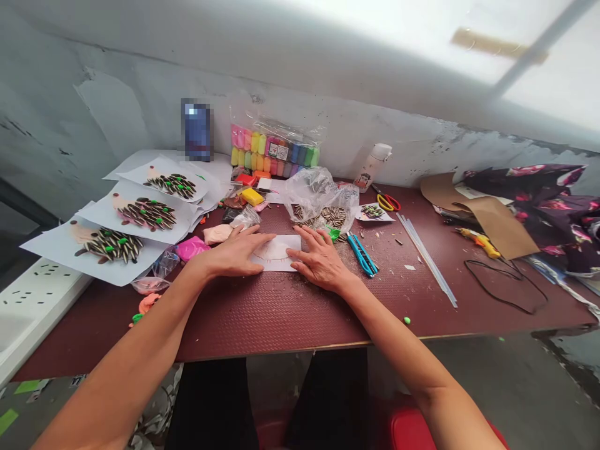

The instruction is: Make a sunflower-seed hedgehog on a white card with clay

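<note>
Paper [274,254] lies inside the near edge of the worktop [262,312], partly beneath your left hand [237,252] and right hand [321,257], each grip released; uneven pressure could skew it.

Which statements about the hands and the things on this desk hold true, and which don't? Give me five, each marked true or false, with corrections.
1. The left hand and right hand both touch a small white paper. True.
2. The blue-handled tool lies to the left of the left hand. False: the blue-handled tool lies to the right of the right hand.
3. Striped seeds lie at a clear plastic bag. True.
4. The right hand holds the yellow glue gun. False: the yellow glue gun lies on the desk, apart from both hands.
5. White sheets with seed-covered animals lie at the left. True.
</note>
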`<state>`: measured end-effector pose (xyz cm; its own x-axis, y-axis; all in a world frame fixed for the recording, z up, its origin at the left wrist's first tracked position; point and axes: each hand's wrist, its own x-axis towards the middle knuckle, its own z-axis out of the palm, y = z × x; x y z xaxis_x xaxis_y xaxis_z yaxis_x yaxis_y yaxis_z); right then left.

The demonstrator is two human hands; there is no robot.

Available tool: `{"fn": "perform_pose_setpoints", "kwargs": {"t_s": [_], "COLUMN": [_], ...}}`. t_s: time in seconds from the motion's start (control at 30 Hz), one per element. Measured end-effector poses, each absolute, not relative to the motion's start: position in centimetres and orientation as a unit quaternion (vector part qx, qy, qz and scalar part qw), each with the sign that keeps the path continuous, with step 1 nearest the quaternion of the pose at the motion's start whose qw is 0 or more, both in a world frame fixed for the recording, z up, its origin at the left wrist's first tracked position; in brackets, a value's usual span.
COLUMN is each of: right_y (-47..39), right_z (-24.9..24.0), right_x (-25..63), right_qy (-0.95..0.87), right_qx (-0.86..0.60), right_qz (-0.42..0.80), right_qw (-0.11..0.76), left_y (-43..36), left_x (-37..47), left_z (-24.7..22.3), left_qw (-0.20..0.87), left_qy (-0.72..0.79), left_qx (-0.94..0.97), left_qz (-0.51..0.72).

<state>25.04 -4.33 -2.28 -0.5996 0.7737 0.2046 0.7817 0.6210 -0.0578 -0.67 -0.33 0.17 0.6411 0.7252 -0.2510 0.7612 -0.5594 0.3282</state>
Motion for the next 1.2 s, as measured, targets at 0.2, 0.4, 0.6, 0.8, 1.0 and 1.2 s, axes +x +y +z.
{"fn": "perform_pose_setpoints", "kwargs": {"t_s": [0.2, 0.4, 0.6, 0.8, 1.0, 1.2], "right_y": [-4.36, -4.21, -4.16, -4.12, -4.14, -4.21], "right_z": [-2.38, -2.64, -2.65, -3.10, -3.14, -2.71], "right_x": [25.14, 25.38, 25.94, 25.92, 25.91, 25.94], "right_qy": [-0.901, -0.888, -0.907, -0.920, -0.918, -0.908], "right_qx": [-0.417, -0.433, -0.385, -0.355, -0.360, -0.381], "right_qz": [-0.018, -0.018, -0.013, -0.013, -0.019, -0.010], "right_qw": [0.117, 0.157, 0.171, 0.163, 0.165, 0.175], "left_y": [-0.26, -0.15, -0.27, -0.42, -0.37, -0.36], "left_x": [-0.68, -0.75, -0.69, -0.60, -0.67, -0.67], "left_z": [-0.10, -0.16, 0.04, 0.22, 0.03, -0.04], "left_qw": [0.199, 0.202, 0.202, 0.205, 0.204, 0.200], "left_qy": [0.420, 0.421, 0.423, 0.423, 0.425, 0.423], "left_qx": [0.885, 0.883, 0.882, 0.881, 0.881, 0.883], "left_qz": [-0.040, -0.044, -0.047, -0.046, -0.042, -0.042]}}
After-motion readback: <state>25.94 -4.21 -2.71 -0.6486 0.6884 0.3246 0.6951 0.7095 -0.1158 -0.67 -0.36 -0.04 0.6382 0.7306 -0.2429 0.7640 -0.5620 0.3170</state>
